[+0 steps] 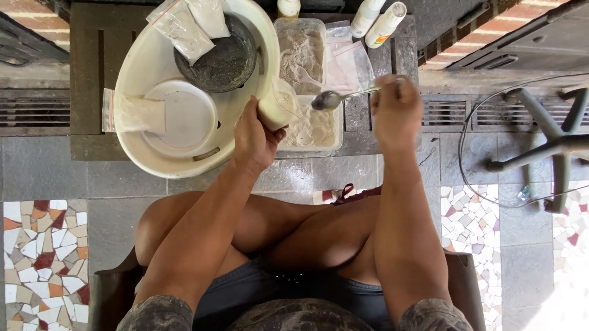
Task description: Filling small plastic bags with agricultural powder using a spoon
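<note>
The left hand (255, 139) is closed around a small clear plastic bag (275, 106) partly filled with pale powder, held upright just above the near edge of a rectangular clear tray (338, 131). The right hand (395, 110) pinches the handle of a metal spoon (331, 99), fingers closed on it; the spoon bowl points left, lies just beside the bag mouth and hangs over the tray.

Containers:
- Rectangular clear tray: holds loose whitish powder, heaped unevenly along its length.
- Large white basin (145, 56): stands left of the tray, touching or nearly touching it. Inside are a dark round bowl (221, 60) with a grey dusty interior, a round white lid (182, 116), and sealed powder-filled bags (190, 18) resting on the bowl rim. One more filled bag (128, 112) lies across the basin's left rim.
- Empty clear bags (348, 60): stacked right of the tray.
- Three white bottles (371, 15): stand beyond the tray, caps on.

All items rest on a low dark table (89, 73) over grey stone paving
</note>
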